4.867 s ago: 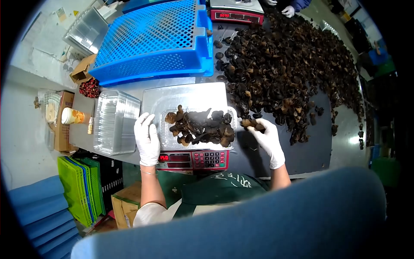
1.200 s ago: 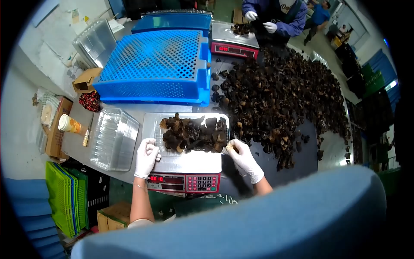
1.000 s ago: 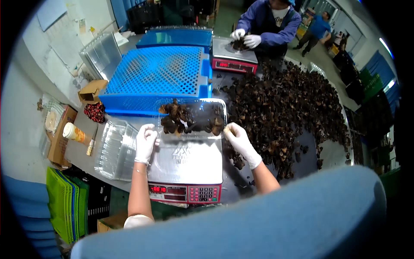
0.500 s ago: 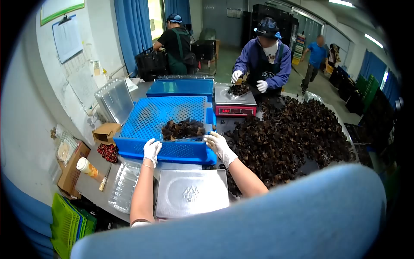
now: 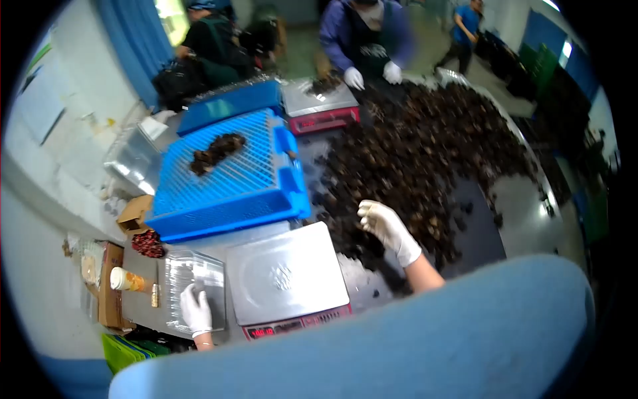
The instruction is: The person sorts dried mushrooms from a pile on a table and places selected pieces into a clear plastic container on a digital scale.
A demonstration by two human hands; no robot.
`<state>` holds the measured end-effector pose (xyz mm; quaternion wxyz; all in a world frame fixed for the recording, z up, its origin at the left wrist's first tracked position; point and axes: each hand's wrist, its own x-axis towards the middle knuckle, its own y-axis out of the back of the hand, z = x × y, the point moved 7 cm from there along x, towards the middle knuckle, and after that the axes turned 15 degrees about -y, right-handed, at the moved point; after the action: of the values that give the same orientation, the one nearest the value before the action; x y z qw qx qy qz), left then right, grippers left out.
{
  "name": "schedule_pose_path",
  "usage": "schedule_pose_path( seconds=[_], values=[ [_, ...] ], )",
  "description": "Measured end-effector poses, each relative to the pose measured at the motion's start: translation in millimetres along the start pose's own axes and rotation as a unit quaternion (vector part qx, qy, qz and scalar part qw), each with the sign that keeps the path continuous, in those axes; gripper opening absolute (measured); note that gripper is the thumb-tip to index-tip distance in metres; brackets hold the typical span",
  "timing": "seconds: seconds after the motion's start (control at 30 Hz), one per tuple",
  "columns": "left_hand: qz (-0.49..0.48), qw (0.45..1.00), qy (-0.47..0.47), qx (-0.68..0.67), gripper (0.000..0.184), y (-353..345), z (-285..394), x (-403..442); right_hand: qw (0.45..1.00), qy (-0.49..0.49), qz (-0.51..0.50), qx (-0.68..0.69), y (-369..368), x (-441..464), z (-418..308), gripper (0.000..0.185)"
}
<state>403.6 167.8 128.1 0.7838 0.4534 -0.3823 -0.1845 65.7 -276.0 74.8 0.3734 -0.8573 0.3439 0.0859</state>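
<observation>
My left hand (image 5: pixel 196 310), in a white glove, reaches over a stack of clear plastic trays (image 5: pixel 174 282); its fingers are apart, and whether they touch the trays is unclear. My right hand (image 5: pixel 391 233), also gloved, hovers at the near edge of a big pile of dark wood ear mushrooms (image 5: pixel 425 153), fingers loosely curved and apart. Between my hands stands a scale (image 5: pixel 286 276) with a bare metal plate and red display. Beyond it, a blue slatted basket (image 5: pixel 232 206) bears a small clump of wood ear mushrooms (image 5: pixel 218 151) in a tray hard to make out.
Another red scale (image 5: pixel 325 110) holds mushrooms at the back; a co-worker's gloved hands (image 5: pixel 372 75) are beside it. At left are a paper cup (image 5: pixel 129 279), a cardboard box (image 5: pixel 136 214) and a red patterned bundle (image 5: pixel 147 244). A blue surface (image 5: pixel 372 339) fills the near foreground.
Both my hands have let go of the mushroom tray, now farther back on the basket. My left hand came down to the clear trays, my right toward the pile. The view has shifted.
</observation>
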Motion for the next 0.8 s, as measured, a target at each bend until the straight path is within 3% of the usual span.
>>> schedule_pose_path(
  seconds=[0.17,0.23,0.33,0.43,0.47,0.53,0.6,0.63,0.67,0.7,0.8],
  values=[
    [0.055,0.99,0.099,-0.081,0.017,-0.8,-33.6,-19.0,0.979,0.072,0.095,0.168,132.5,-88.4,8.3,0.025],
    [-0.001,1.0,0.027,-0.013,0.018,6.3,-13.8,-9.2,0.964,0.113,0.129,0.205,164.2,-130.1,16.9,0.024],
    [-0.006,0.998,0.025,-0.054,0.02,-0.5,-40.1,-8.1,0.944,0.134,0.188,0.234,188.8,-178.2,41.7,0.022],
    [-0.012,0.995,0.051,-0.091,0.022,-18.0,-85.3,-9.2,0.933,0.118,0.32,0.114,200.0,-203.7,65.2,0.02],
    [-0.013,0.995,0.054,-0.082,0.021,-5.2,-57.1,-0.6,0.928,0.083,0.359,0.053,197.0,-206.1,73.4,0.018],
    [0.021,0.999,0.026,-0.015,0.018,1.1,-65.2,-0.9,0.883,0.128,0.381,-0.24,183.6,-196.3,85.1,0.017],
    [0.11,0.991,-0.048,0.064,0.016,29.3,-3.8,6.3,0.853,0.081,0.38,-0.349,157.1,-183.2,94.6,0.018],
    [0.146,0.982,-0.094,0.078,0.015,40.9,32.7,7.5,0.86,0.089,0.354,-0.357,141.7,-175.8,95.6,0.02],
    [0.168,0.973,-0.139,0.076,0.013,49.2,69.3,7.0,0.826,0.127,0.329,-0.44,126.5,-166.0,90.9,0.022],
    [0.176,0.964,-0.187,0.064,0.012,51.5,104.5,5.7,0.788,0.194,0.312,-0.494,109.4,-153.7,87.9,0.024],
    [0.099,0.945,-0.311,-0.012,0.009,12.8,176.8,-8.9,0.745,0.24,0.276,-0.558,78.9,-110.1,90.4,0.027]
  ],
)
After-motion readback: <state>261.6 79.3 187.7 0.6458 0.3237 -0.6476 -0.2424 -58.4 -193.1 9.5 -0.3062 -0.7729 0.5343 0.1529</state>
